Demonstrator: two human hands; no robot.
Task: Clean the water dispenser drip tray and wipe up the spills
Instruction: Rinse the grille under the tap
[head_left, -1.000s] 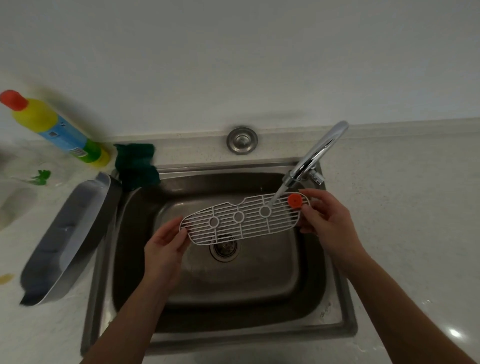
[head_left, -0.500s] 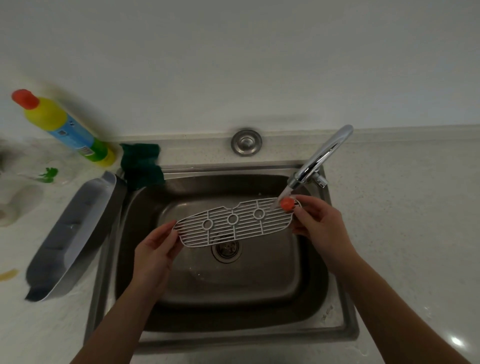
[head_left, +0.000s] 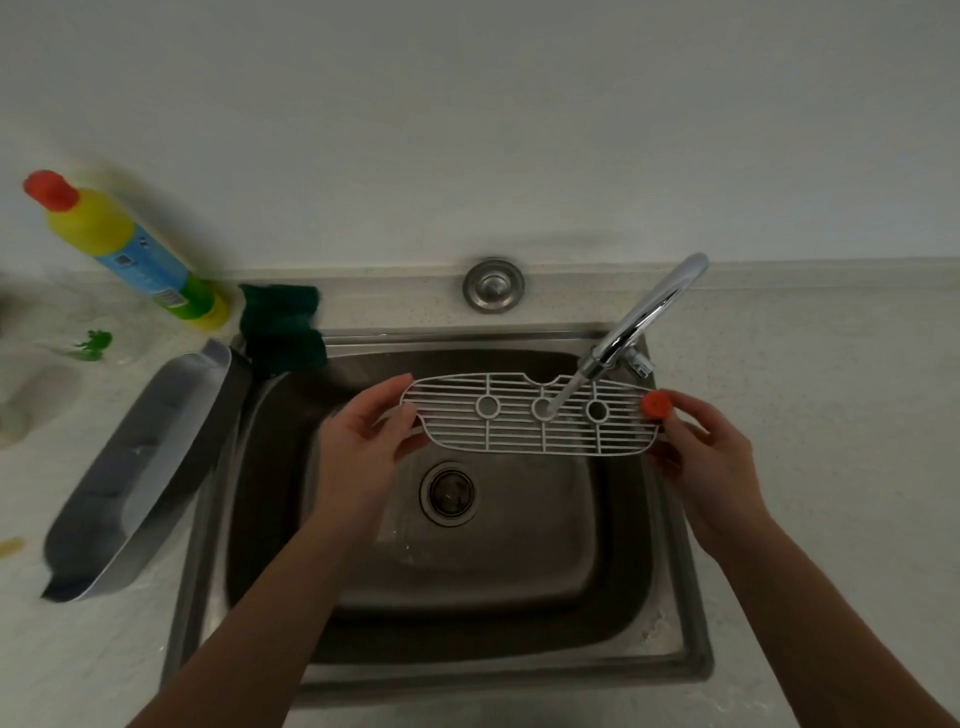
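A white grate (head_left: 530, 415) is gripped at both ends, left hand (head_left: 358, 441) & right hand (head_left: 711, 457), fingers pinched on its rim, and held level over the sink (head_left: 670, 644) under the faucet (head_left: 644, 322); gray tray (head_left: 130, 478) is seen at left on the counter.

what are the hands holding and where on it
Both hold the white grate over the sink, under the tap's stream: the left hand pinches its left end, the right hand its right end, by the orange float.

yellow detergent bottle (head_left: 122, 244), green sponge (head_left: 280, 330), sink plug (head_left: 493, 285)
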